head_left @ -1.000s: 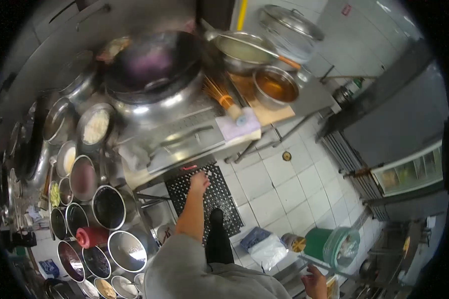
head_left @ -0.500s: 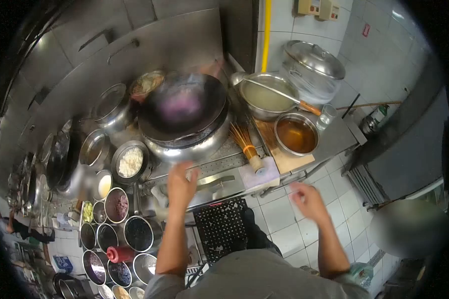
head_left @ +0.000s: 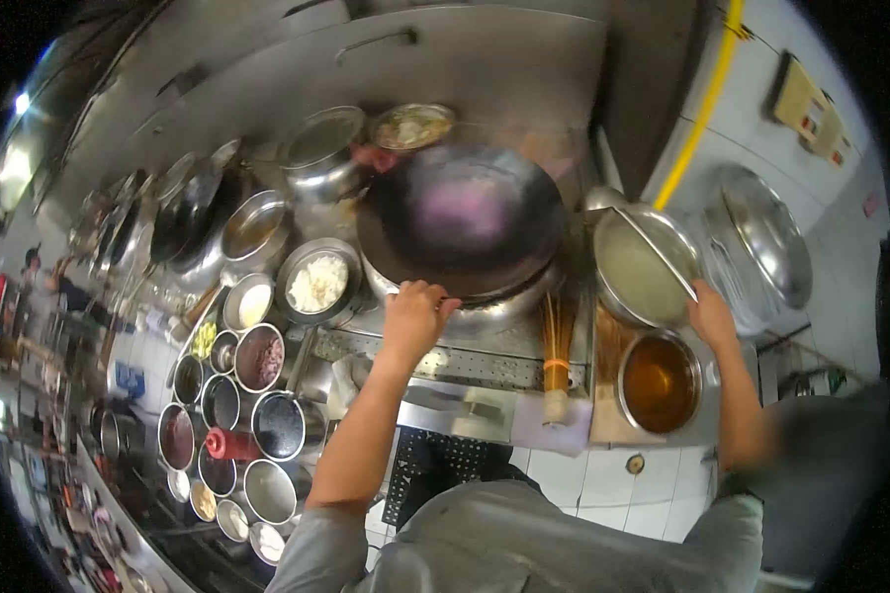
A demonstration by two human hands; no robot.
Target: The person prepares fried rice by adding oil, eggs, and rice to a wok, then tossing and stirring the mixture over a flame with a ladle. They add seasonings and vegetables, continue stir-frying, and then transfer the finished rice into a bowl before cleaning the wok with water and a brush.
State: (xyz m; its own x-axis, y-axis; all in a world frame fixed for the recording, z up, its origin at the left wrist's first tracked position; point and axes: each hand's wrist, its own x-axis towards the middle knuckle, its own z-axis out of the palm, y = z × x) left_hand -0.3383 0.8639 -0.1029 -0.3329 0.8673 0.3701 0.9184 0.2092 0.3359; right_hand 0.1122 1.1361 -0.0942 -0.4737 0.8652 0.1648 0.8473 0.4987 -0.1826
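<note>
My left hand (head_left: 417, 321) is closed at the near rim of the dark wok (head_left: 386, 237), which sits on the stove and has something purple, blurred, inside. At the right, my right hand (head_left: 710, 314) is closed round the handle end of a ladle (head_left: 663, 252). The ladle lies across a steel bowl of cloudy liquid (head_left: 633, 277). Just below that bowl is a bowl of amber liquid (head_left: 660, 382). A bamboo brush (head_left: 556, 366) lies between the wok and the bowls.
Left of the wok are a pan of white food (head_left: 318, 284), several steel containers of ingredients (head_left: 259, 358) and a red bottle (head_left: 229, 444). A lidded pot (head_left: 764, 235) is at the right. At the far left, another person (head_left: 69, 287) is visible.
My left hand has moved up to the wok's rim and closed there. My right hand has reached forward and taken hold of the ladle. The camera view has turned.
</note>
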